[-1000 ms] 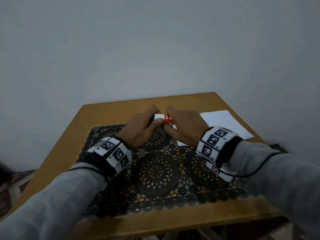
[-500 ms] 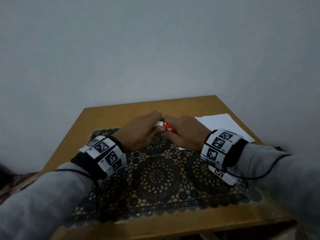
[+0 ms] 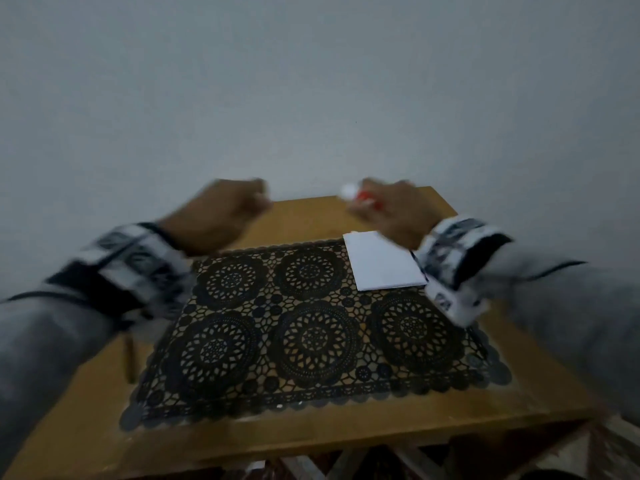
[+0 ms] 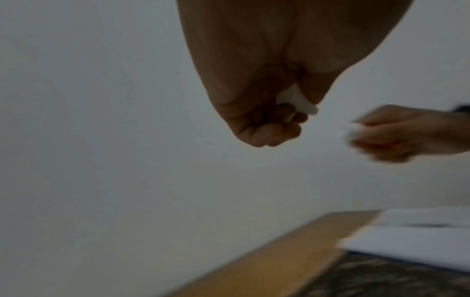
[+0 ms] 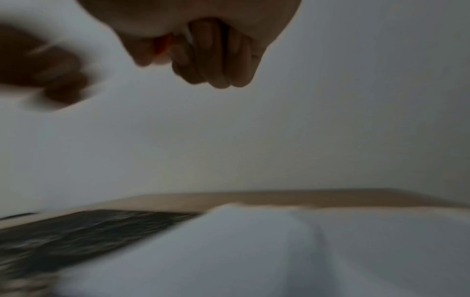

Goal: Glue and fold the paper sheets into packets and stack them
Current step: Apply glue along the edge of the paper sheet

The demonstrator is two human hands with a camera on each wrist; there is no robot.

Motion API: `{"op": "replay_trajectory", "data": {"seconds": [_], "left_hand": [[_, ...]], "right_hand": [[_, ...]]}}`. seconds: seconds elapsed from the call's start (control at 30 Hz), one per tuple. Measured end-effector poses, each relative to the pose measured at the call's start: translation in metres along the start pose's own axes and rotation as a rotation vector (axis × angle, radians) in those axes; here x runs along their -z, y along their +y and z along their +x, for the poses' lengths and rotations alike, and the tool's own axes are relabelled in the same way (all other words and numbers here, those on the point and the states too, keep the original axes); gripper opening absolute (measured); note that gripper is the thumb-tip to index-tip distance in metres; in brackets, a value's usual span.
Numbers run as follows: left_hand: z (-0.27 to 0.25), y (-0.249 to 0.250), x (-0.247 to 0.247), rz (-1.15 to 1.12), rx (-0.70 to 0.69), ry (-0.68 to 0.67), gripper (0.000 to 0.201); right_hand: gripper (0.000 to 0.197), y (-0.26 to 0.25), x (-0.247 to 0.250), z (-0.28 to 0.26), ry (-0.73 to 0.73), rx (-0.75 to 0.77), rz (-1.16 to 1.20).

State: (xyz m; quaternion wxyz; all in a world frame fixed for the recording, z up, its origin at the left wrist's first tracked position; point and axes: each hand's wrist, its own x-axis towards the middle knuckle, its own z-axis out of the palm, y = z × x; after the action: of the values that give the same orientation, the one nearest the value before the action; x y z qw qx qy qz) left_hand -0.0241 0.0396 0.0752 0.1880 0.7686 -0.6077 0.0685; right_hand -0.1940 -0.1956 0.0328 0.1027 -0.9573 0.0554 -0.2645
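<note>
Above the table (image 3: 304,216), both hands (image 3: 214,216) raised, fisted.

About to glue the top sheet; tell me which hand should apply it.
Right. The right hand grips the glue stick, raised just behind the paper on that side. The left hand holds only the white cap, farther from the sheets.

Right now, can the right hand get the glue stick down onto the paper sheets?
Probably yes. The right hand grips the glue stick just beyond the paper sheets, which lie uncovered; the left hand holds the cap well off to the side.
</note>
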Motion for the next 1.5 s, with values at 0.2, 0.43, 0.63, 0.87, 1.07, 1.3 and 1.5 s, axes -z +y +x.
{"op": "replay_trajectory", "data": {"seconds": [0.2, 0.43, 0.63, 0.87, 1.07, 1.3, 1.5], "left_hand": [[-0.025, -0.071, 0.024, 0.171, 0.342, -0.194, 0.027], [0.02, -0.087, -0.037, 0.352, 0.414, -0.38, 0.034], [0.047, -0.098, -0.073, 0.451, 0.441, -0.321, 0.018], [0.05, -0.126, -0.087, 0.382, 0.491, -0.355, 0.023], [0.044, -0.059, -0.081, -0.057, 0.426, -0.08, 0.042], [0.019, 0.067, -0.084, -1.443, 0.434, 0.021, 0.037], [0.014, 0.091, -0.078, -1.581, 0.497, 0.283, 0.023]], "right_hand": [[0.029, 0.036, 0.009, -0.011, -0.002, -0.218, 0.023], [0.01, 0.015, -0.006, -0.013, 0.065, -0.235, 0.216], [0.025, 0.022, -0.02, -0.026, 0.035, -0.231, 0.327], [0.016, 0.022, -0.014, -0.029, 0.035, -0.26, 0.487], [0.021, 0.005, -0.023, -0.023, 0.058, -0.299, 0.62], [0.016, -0.037, -0.029, -0.024, 0.067, -0.271, 0.794], [0.033, -0.051, -0.02, -0.034, 0.053, -0.31, 0.854]]}}
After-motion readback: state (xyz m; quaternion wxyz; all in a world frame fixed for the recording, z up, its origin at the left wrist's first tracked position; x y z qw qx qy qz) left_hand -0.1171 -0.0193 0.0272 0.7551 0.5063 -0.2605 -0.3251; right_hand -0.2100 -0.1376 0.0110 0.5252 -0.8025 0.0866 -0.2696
